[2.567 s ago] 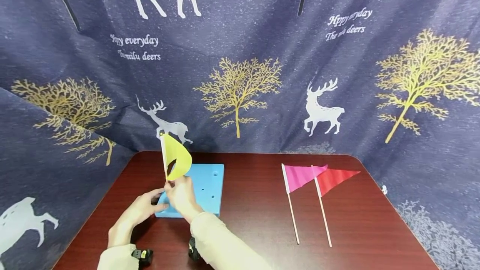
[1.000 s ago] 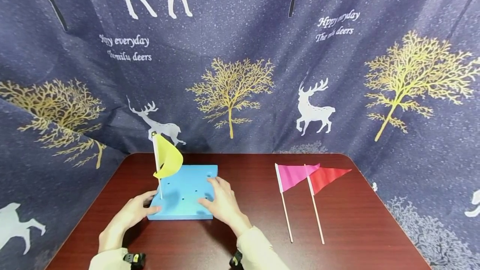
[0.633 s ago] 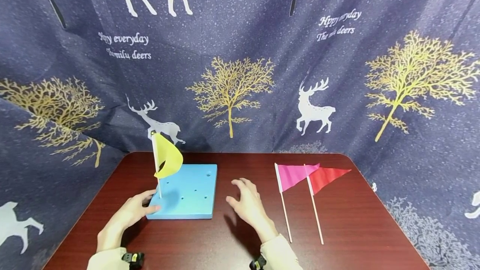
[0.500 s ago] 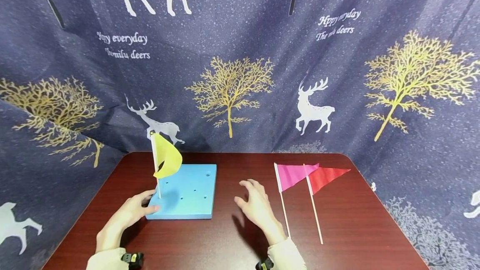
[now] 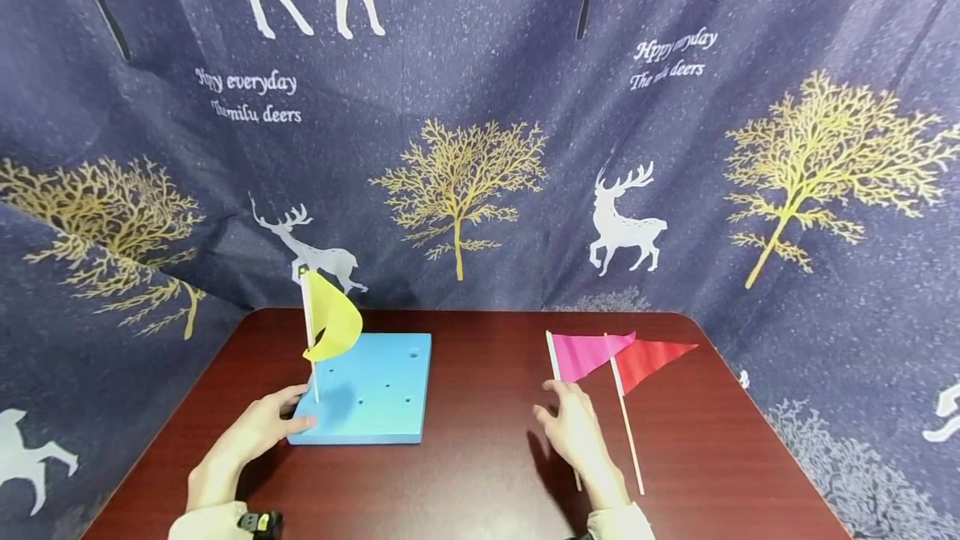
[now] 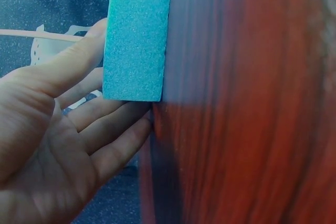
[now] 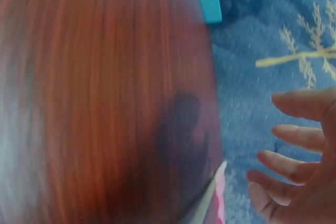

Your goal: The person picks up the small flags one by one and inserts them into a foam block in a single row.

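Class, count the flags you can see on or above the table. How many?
3: a yellow flag standing in the blue foam block; a pink flag and a red flag lying flat, overlapping, by the right hand.

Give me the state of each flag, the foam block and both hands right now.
Yellow flag: upright, stick planted in the block.
Pink flag: flat on the table, not held.
Red flag: flat on the table, beside the pink one.
Block: flat on the table.
Left hand: open, touching the block's corner.
Right hand: open, over the pink flag's stick.
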A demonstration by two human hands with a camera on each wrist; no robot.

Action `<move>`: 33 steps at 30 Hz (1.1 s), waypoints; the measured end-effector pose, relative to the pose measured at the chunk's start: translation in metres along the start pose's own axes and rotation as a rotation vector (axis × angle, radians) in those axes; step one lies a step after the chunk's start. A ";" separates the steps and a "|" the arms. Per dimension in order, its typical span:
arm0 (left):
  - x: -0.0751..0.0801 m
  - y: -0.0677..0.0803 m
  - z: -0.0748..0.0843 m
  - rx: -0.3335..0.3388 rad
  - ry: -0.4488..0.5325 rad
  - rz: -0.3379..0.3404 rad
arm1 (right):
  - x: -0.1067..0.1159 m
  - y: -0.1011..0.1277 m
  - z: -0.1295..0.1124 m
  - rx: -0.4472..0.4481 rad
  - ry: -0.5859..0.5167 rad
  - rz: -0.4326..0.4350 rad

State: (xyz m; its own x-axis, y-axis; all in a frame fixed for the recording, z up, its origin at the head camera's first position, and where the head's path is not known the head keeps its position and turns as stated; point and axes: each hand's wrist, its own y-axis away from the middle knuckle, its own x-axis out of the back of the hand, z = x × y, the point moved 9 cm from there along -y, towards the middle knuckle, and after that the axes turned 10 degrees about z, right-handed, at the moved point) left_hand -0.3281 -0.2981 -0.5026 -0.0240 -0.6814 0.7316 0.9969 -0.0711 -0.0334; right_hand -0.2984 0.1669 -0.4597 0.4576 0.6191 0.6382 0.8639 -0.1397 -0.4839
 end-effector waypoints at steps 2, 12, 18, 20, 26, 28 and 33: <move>0.002 0.000 0.002 -0.008 0.003 0.008 | 0.006 -0.001 0.008 -0.008 0.026 0.014; 0.002 0.001 0.002 0.000 0.012 -0.007 | 0.017 0.000 0.032 -0.070 0.106 -0.037; 0.004 0.001 0.003 -0.013 0.016 0.008 | 0.016 -0.004 0.039 -0.059 0.176 -0.061; 0.003 0.000 0.003 -0.013 0.013 0.006 | 0.014 -0.004 0.042 -0.061 0.193 -0.079; 0.002 -0.001 0.004 -0.008 0.009 0.003 | 0.010 -0.004 0.048 -0.081 0.215 -0.138; 0.001 -0.001 0.004 -0.005 0.008 0.001 | 0.009 -0.004 0.048 -0.089 0.224 -0.148; 0.000 0.000 0.004 -0.007 0.009 0.007 | 0.007 -0.004 0.050 -0.110 0.238 -0.167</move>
State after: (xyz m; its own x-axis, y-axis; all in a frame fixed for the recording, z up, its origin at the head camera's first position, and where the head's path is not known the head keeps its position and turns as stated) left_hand -0.3274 -0.2954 -0.4999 -0.0180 -0.6886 0.7249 0.9965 -0.0718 -0.0434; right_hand -0.3094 0.2104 -0.4838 0.3324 0.4437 0.8323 0.9430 -0.1416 -0.3011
